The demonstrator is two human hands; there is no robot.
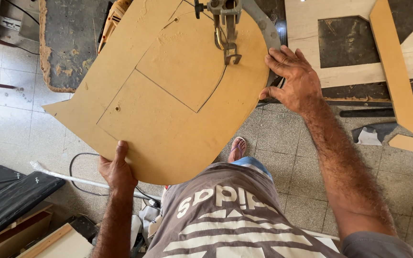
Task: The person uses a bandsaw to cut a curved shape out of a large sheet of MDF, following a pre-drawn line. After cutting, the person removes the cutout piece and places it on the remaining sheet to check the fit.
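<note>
A large brown fibreboard panel (168, 105) with a rounded edge lies flat under the metal saw arm and blade foot (229, 33) of a scroll saw. A thin cut line runs through the panel in an arch shape up to the blade. My left hand (116, 169) grips the panel's near edge, thumb on top. My right hand (292, 79) holds the panel's right edge beside the saw, fingers spread over the rim.
A wooden frame offcut (354, 71) and a long angled fibreboard strip (397, 71) lie on the workbench at the right. Black boards (10, 196) and wood pieces sit at lower left on the tiled floor (20, 124). A cable (80, 157) loops below the panel. My sandalled foot (237, 148) shows underneath.
</note>
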